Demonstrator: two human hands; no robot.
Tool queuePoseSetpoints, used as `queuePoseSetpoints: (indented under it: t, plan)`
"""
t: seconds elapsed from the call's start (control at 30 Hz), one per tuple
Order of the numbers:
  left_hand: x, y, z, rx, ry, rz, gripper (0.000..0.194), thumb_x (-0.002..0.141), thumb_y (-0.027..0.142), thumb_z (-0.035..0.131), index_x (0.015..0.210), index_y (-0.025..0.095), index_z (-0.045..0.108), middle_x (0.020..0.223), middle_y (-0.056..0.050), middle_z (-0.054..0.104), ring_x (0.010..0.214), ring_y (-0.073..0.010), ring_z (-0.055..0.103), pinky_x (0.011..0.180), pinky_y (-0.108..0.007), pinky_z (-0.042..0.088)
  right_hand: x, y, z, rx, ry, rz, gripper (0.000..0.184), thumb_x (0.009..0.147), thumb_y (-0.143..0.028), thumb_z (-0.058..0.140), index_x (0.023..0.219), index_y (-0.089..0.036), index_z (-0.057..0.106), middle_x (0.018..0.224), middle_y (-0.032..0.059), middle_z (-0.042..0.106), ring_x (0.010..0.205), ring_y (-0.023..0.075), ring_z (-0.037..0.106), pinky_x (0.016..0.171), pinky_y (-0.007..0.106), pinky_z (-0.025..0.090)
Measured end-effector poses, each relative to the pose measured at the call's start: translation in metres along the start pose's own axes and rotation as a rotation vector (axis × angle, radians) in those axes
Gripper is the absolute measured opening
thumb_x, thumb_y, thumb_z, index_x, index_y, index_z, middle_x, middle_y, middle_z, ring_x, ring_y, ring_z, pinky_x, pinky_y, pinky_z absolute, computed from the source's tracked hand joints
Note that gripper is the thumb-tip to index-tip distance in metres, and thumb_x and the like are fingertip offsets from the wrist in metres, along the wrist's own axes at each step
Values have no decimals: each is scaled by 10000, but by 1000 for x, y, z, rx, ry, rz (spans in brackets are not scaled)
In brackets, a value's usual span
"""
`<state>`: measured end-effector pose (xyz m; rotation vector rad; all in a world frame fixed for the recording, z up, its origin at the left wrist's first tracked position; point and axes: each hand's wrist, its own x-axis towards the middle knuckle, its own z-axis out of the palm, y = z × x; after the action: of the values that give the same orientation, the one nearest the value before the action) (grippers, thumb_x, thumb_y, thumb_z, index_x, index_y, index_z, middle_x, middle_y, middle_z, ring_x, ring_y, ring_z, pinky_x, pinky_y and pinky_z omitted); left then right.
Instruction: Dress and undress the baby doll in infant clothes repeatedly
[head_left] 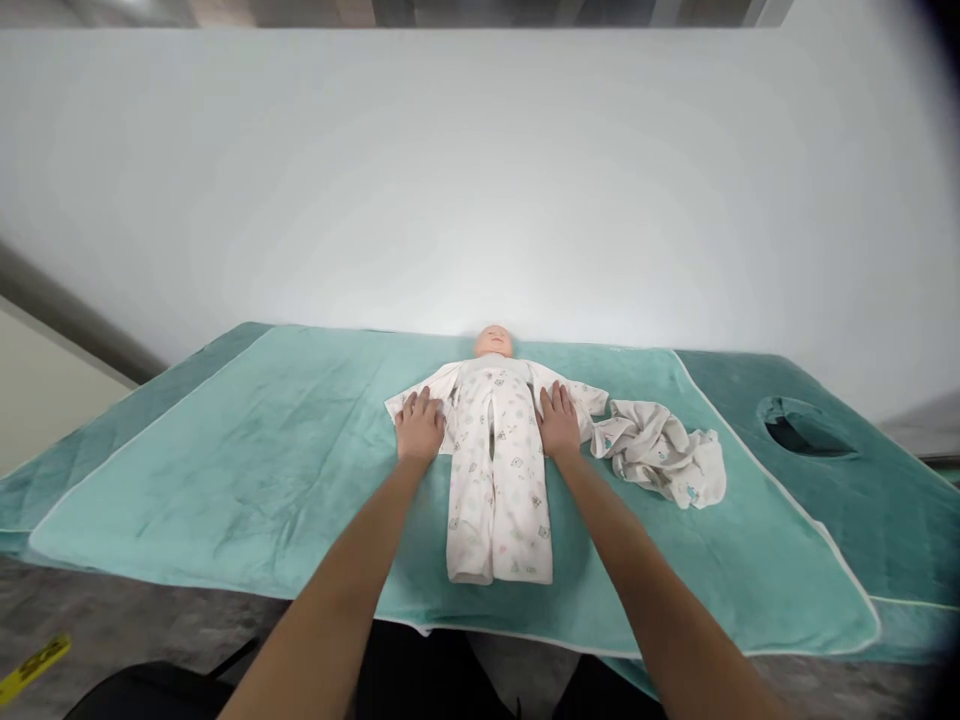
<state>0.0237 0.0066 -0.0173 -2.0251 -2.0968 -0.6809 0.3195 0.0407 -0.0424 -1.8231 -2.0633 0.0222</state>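
A baby doll (493,342) lies on its back on a teal towel (262,470), dressed in a white printed sleepsuit (499,480) whose legs stretch toward me. My left hand (418,425) lies flat, fingers spread, on the suit's left sleeve. On the other side of the doll's body, my right hand (557,420) rests flat with fingers apart on the right sleeve. Neither hand holds anything. A crumpled white printed cloth (664,452) lies on the towel just right of my right hand.
The towel covers a dark teal massage table (885,500) with a face hole (806,428) at its right end. A plain white wall stands right behind the table. Grey floor and a yellow strip (34,665) show at the lower left.
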Motion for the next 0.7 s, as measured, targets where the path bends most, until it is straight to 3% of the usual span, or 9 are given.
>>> queuePoseSetpoints:
  t: [0.1, 0.2, 0.3, 0.4, 0.57, 0.7]
  plan:
    - [-7, -4, -3, -80, 43, 7, 396, 955, 289, 408, 1285, 207, 612, 1486, -100, 533, 1440, -288, 390, 1159, -505, 339, -4, 3, 2, 62, 35, 3, 565, 1009, -333, 336, 1544, -153, 364, 1675, 132, 128, 1548, 293, 108, 1207, 498, 219]
    - [-7, -7, -1, -156, 143, 37, 467, 936, 245, 420, 1380, 152, 531, 1450, -143, 555, 1424, -277, 421, 1185, -478, 324, -8, 5, 2, 179, 91, -19, 535, 995, -306, 333, 1486, -134, 460, 1617, 145, 321, 1513, 280, 251, 1200, 492, 272]
    - [10, 1, 3, -210, 202, 125, 494, 918, 180, 406, 1400, 172, 512, 1433, -131, 568, 1417, -263, 439, 1205, -473, 308, -9, 2, 0, 288, 166, -31, 506, 989, -318, 339, 1418, -132, 533, 1532, 148, 463, 1448, 261, 382, 1192, 476, 316]
    - [39, 15, 5, -239, 177, 157, 498, 901, 176, 430, 1391, 170, 518, 1445, -147, 555, 1419, -289, 433, 1192, -490, 321, -8, -7, -10, 376, 218, -29, 478, 972, -345, 388, 1378, -158, 557, 1478, 133, 524, 1395, 258, 442, 1172, 478, 351]
    - [75, 16, 18, -245, 45, 92, 474, 951, 273, 408, 1385, 116, 516, 1438, -209, 546, 1351, -365, 477, 1155, -594, 276, 11, -43, -47, 479, 265, -53, 403, 985, -408, 395, 1281, -257, 622, 1291, 98, 645, 1234, 262, 560, 1066, 476, 442]
    - [79, 2, 33, -250, 27, 77, 458, 978, 302, 380, 1380, 142, 531, 1375, -188, 599, 1276, -360, 529, 1097, -551, 323, 66, -95, -61, 345, 103, -269, 323, 989, -345, 434, 1199, -281, 670, 1183, 62, 683, 1156, 241, 572, 1018, 433, 443]
